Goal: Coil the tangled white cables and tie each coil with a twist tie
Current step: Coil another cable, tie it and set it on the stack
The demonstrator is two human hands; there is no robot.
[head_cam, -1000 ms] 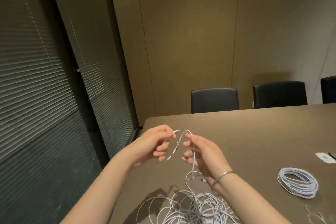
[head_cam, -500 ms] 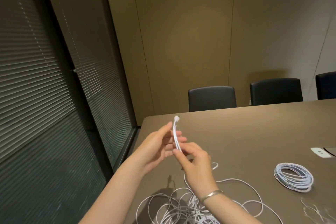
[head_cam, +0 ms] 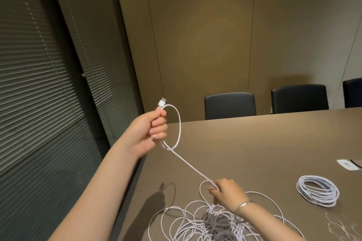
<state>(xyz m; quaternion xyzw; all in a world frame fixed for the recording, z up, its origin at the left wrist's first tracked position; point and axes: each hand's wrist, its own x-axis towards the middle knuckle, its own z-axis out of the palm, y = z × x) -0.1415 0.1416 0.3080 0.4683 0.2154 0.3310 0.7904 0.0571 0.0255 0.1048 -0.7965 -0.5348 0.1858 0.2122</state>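
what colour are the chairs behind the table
Black chairs, clearest in the head view.

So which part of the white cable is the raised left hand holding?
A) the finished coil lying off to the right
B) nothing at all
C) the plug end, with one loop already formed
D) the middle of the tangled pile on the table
C: the left hand grips the cable just below its plug, and a single loop hangs beside the fingers.

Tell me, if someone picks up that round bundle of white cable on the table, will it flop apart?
The neat round coil of white cable would probably sag, since the same cable bends easily in the left hand. No tie is visible, so loops might slip loose. It looks light.
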